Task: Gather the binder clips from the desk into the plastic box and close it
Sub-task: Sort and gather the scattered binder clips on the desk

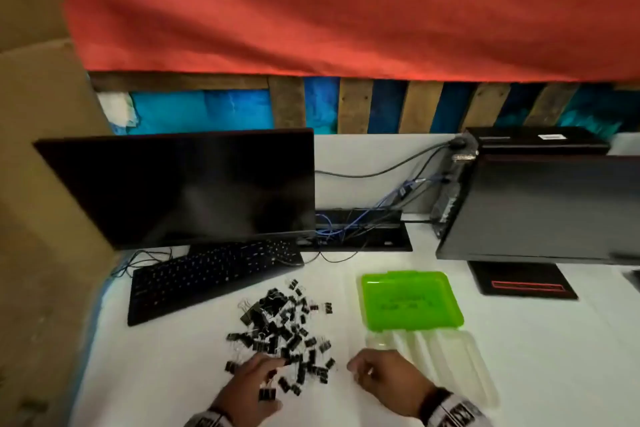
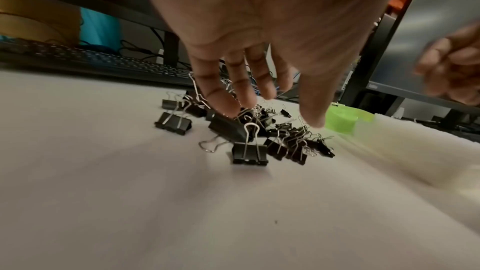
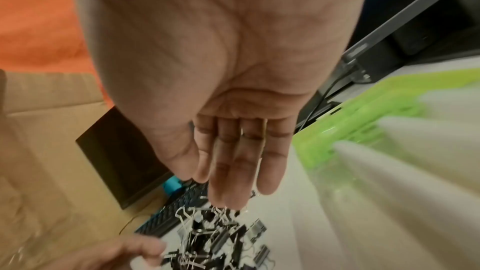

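A heap of black binder clips [image 1: 284, 333] lies on the white desk [image 1: 536, 340], left of the plastic box. The box lies open and flat, its green half [image 1: 410, 302] farther away and its clear half [image 1: 450, 364] nearer; I see no clips in it. My left hand [image 1: 256, 378] reaches over the near edge of the heap, its straight fingers [image 2: 228, 102] touching clips [image 2: 249, 151] and gripping none. My right hand [image 1: 377, 374] hovers between heap and clear half; the right wrist view shows its fingers [image 3: 233, 171] extended and holding nothing above the clips [image 3: 215, 239].
A black keyboard [image 1: 207, 277] lies just behind the heap, under a dark monitor [image 1: 187, 184]. A second monitor [image 1: 540, 208] on its stand sits behind the box. Cables [image 1: 363, 225] run along the back. A cardboard box [image 1: 41, 184] walls the left side.
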`<state>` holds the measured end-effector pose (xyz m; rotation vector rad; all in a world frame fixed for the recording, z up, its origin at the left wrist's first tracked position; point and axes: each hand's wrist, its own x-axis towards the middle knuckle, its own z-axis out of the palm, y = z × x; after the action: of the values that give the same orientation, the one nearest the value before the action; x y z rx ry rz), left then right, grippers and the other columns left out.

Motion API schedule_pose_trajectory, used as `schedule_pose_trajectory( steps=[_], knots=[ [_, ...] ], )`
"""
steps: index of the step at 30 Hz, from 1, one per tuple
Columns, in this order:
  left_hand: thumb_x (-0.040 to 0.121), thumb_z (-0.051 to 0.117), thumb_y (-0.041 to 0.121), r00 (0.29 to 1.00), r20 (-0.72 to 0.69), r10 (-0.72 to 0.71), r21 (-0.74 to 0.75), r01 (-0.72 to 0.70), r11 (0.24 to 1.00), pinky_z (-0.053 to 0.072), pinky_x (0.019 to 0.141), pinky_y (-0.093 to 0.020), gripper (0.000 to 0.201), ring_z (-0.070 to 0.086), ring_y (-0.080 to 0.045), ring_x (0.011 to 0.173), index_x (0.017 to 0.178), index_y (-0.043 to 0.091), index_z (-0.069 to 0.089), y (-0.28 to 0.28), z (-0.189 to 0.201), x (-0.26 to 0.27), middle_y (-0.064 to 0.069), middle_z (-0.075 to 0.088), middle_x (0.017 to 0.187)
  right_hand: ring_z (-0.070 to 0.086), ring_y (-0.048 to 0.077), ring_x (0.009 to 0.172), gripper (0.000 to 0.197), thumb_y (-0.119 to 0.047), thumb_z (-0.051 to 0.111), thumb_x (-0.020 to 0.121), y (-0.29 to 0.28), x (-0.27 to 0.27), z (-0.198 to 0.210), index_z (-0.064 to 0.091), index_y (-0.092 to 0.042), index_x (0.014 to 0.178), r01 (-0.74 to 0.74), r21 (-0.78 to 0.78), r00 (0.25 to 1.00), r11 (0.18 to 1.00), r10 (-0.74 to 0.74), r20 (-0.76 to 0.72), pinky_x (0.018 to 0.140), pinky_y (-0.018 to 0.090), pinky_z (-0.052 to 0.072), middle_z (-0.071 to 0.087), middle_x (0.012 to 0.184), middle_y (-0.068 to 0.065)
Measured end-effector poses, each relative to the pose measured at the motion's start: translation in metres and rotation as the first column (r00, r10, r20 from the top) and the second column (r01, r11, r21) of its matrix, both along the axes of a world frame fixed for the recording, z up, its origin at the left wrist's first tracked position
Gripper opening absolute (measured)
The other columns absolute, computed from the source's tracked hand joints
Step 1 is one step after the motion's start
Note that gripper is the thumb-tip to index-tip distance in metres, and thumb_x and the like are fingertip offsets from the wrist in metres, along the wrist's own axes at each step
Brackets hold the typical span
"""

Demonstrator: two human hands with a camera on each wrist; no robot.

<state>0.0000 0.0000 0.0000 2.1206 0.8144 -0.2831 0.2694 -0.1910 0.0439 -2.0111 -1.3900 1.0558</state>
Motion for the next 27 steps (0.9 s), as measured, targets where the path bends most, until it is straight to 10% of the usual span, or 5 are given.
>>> schedule_pose_trajectory(
  steps=[3,9,20,27],
  knots=[
    [0.075,0.073,0.03,0.999,-0.034,0.011,0.059,-0.009,0.998,0.03,0.108,-0.02,0.066,0.036,-0.003,0.124,0.131,0.04,0.038,-0.019,-0.01,0.04,0.019,0.024,0.134,0.055,-0.001,0.07,0.021,-0.025,0.052,0.086,0.03,-0.015,-0.009,0.063,-0.027,0.104,-0.095,-0.032,0.992,0.995,0.098,0.079,0.079,0.019,0.045,0.062,0.099,-0.009],
    [0.085,0.06,0.008,0.999,0.01,-0.032,0.134,0.031,0.99,0.032,0.109,-0.022,0.035,0.044,-0.001,0.113,0.114,0.026,0.053,-0.024,-0.028,0.048,0.017,0.032,0.123,0.055,0.026,0.114,0.047,-0.011,0.058,0.083,0.063,-0.042,-0.042,0.047,-0.017,0.128,-0.234,-0.192,0.951,0.953,0.266,0.159,0.099,0.031,0.043,0.041,0.131,0.006],
    [0.081,0.065,0.037,0.946,0.16,0.282,0.364,-0.322,0.874,0.038,0.106,-0.035,0.053,0.032,-0.012,0.125,0.129,0.038,0.043,0.066,-0.012,0.045,0.012,0.03,0.14,0.061,0.02,0.1,0.031,-0.004,0.05,0.087,0.149,-0.034,-0.035,0.062,-0.017,0.112,-0.28,-0.034,0.938,0.959,0.281,0.202,0.089,0.029,0.051,0.063,0.116,0.005],
    [0.082,0.066,0.028,0.965,0.083,0.249,0.242,-0.262,0.934,0.045,0.101,-0.033,0.035,0.045,-0.011,0.121,0.113,0.037,0.053,0.089,-0.029,0.053,0.013,0.027,0.138,0.042,0.03,0.128,0.053,-0.015,0.051,0.089,0.231,-0.042,-0.037,0.035,-0.019,0.14,-0.402,-0.135,0.814,0.906,0.421,0.401,0.107,0.042,0.039,0.031,0.15,0.007]
  ],
)
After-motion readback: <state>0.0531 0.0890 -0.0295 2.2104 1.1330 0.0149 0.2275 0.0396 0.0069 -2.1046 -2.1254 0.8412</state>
